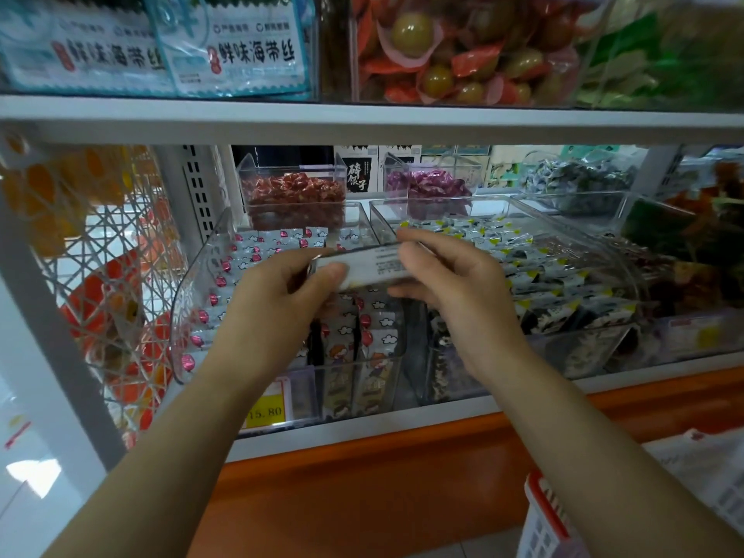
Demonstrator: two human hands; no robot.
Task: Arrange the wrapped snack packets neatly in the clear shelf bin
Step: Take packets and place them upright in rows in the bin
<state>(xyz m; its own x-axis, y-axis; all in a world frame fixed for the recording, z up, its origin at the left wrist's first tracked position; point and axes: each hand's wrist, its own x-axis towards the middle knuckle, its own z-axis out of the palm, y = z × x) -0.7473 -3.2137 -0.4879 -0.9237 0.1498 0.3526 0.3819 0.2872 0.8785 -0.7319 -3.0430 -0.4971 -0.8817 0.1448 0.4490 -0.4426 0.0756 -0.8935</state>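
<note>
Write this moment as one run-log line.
left hand: grips snack packet | right hand: grips same packet | packet: held over clear bin | bin: rows of packets inside

Upper shelf: blue-white seaweed packs (237, 50) at 11 o'clock, bin of red and olive-green wrapped sweets (455, 54) at 12, green packs (644, 62) at 1. Further back, red candy bin (296, 195) w/ purple candy bin (428, 185) at its 3 o'clock. White lattice basket (100, 251) at 9. Yellow price tag (265, 412), marked 15.80, at 7. Orange shelf base (362, 477) at 6; red-white basket (547, 521) at 5.
</note>
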